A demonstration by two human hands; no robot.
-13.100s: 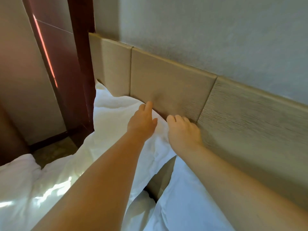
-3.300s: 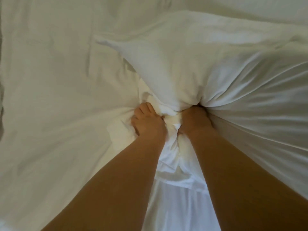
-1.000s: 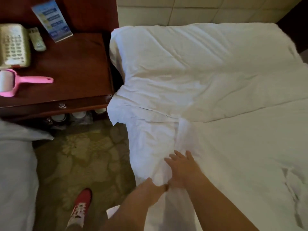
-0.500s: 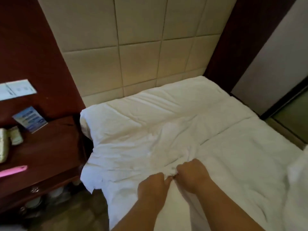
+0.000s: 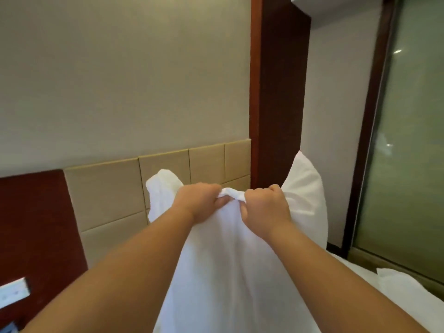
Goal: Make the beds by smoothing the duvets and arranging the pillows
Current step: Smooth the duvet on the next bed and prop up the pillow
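Observation:
A white pillow (image 5: 230, 260) hangs upright in front of me, raised off the bed. Its top edge is bunched in the middle, and its two corners stick up to the left and right of my hands. My left hand (image 5: 199, 203) and my right hand (image 5: 264, 207) are side by side, both fisted on that bunched edge. The pillow's lower part runs out of the bottom of the view. A strip of the white bed (image 5: 353, 267) shows at the lower right, behind my right forearm.
The tan padded headboard (image 5: 108, 200) lies straight behind the pillow. A dark red wood panel (image 5: 36, 224) with a white switch plate (image 5: 14, 292) is on the left. A wooden column (image 5: 276, 92) and a glass partition (image 5: 413, 140) stand on the right. More white bedding (image 5: 396, 284) sits at the lower right.
Half a second ago both hands pinched the white bedding lying flat on the bed. Now they hold it up at headboard height, and my view has tilted up toward the wall.

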